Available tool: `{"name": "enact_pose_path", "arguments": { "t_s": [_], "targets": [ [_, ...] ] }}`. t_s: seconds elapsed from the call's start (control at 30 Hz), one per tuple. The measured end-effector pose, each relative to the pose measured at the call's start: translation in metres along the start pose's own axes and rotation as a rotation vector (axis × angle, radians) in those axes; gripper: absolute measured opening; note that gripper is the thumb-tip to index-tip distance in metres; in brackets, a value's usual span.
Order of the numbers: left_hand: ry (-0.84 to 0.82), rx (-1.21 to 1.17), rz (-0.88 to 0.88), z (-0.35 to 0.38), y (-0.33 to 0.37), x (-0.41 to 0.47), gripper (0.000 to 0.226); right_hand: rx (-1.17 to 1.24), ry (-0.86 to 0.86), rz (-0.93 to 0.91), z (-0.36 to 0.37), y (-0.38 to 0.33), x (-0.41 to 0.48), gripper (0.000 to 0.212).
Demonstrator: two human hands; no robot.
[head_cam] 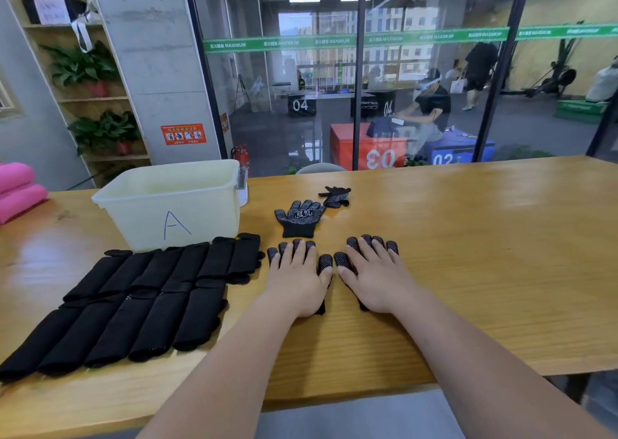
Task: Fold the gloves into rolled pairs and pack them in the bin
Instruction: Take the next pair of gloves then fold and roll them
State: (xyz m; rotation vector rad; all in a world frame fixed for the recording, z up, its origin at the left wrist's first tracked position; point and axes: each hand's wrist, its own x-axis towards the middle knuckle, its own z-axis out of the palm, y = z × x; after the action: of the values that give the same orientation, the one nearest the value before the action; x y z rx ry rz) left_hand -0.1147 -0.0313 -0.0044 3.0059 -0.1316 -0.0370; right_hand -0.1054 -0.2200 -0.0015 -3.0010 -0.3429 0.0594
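Two black dotted gloves lie flat side by side on the wooden table. My left hand presses flat on the left glove, fingers straight. My right hand lies flat on the right glove. Only the gloves' fingertips and cuff edges show around my hands. Another dotted glove lies flat just beyond, and a crumpled glove sits farther back. Several folded black pairs lie in two rows at the left. The pale plastic bin marked "A" stands behind those rows.
Pink rolled cloth sits at the table's far left edge. A glass wall runs behind the table, with people beyond it. A shelf with potted plants stands at the back left.
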Motion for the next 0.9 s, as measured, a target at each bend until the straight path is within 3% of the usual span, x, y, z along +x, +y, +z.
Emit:
{"name": "enact_pose_path", "arguments": {
  "t_s": [0.23, 0.57, 0.63, 0.77, 0.83, 0.9],
  "targets": [
    [0.003, 0.044, -0.022, -0.002, 0.0, 0.003, 0.08, -0.015, 0.001, 0.061, 0.0, -0.001, 0.012, 0.085],
    [-0.028, 0.032, 0.047, 0.0, -0.009, -0.03, 0.079, -0.051, -0.057, 0.001, 0.0, 0.002, -0.02, 0.082],
    [0.043, -0.01, 0.052, 0.0, -0.01, -0.04, 0.074, -0.041, -0.052, -0.014, -0.002, 0.002, -0.029, 0.08],
    [0.359, -0.164, 0.189, -0.01, -0.01, -0.059, 0.054, -0.016, 0.018, -0.118, -0.007, -0.001, -0.053, 0.073],
    [0.247, -0.203, 0.261, -0.013, -0.011, -0.067, 0.054, 0.003, -0.009, -0.159, -0.006, -0.005, -0.067, 0.072],
    [0.057, -0.083, 0.28, -0.007, -0.014, -0.072, 0.061, -0.019, -0.049, -0.174, 0.0, -0.008, -0.074, 0.072]
  ]
}}
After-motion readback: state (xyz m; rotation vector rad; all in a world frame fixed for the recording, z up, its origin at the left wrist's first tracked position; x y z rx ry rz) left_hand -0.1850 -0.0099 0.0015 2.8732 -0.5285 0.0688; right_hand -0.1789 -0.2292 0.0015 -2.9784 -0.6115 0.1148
